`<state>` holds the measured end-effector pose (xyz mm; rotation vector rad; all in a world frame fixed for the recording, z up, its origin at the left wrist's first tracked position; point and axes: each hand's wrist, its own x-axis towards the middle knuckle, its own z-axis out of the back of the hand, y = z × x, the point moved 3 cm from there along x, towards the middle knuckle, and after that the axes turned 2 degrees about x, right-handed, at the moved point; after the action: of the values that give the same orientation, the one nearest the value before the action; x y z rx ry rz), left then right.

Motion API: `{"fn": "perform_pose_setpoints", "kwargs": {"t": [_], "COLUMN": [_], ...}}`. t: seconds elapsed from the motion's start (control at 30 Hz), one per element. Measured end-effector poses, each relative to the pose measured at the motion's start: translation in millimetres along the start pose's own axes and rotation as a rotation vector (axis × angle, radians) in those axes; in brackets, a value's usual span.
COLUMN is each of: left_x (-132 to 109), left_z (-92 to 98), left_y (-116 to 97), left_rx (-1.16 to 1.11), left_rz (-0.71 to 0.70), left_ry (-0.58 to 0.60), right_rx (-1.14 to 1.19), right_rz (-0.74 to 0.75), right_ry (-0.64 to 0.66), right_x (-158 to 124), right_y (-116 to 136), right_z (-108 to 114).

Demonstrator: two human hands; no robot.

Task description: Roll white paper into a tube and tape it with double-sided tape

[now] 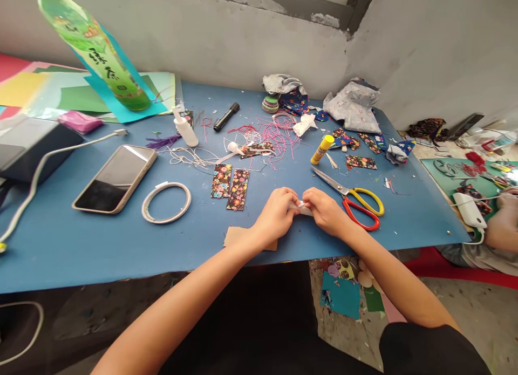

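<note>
Close together near the table's front edge, my left hand [279, 209] and my right hand [322, 209] pinch a small white piece [306, 210]. Fingers cover most of it, so I cannot tell whether it is paper or cloth. Under my left forearm lies a piece of brown cardboard [234, 237]. Scissors [343, 190] with one yellow and one red handle rest just right of my right hand, blades pointing away to the left. Beyond my hands are two flowered fabric strips [238, 190] and a yellow glue stick [322, 149] standing upright.
On the blue table [194, 256] are a tape roll [167, 202], a phone [115, 178], a white squeeze bottle [185, 128], a black marker [226, 117] and tangled pink cords [279, 137]. A tall green bottle [101, 56] stands back left. Another person's arm [502, 224] is at far right.
</note>
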<state>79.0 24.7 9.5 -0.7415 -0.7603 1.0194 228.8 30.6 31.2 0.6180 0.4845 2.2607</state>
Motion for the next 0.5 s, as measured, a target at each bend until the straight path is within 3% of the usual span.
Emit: {"fn": "perform_pose_setpoints", "kwargs": {"t": [0.17,0.5], "left_x": [0.2,0.5], "left_z": [2.7,7.2], "left_y": [0.1,-3.8], "left_rx": [0.002,-0.031], "left_rz": [-0.015,-0.036], "left_ry": [0.008,-0.045], "right_rx": [0.006,-0.131], "right_rz": [-0.015,-0.067], "right_ry": [0.035,-0.055], "right_x": [0.5,-4.1], "right_y": [1.1,-0.2], "right_z": [3.5,-3.3]}}
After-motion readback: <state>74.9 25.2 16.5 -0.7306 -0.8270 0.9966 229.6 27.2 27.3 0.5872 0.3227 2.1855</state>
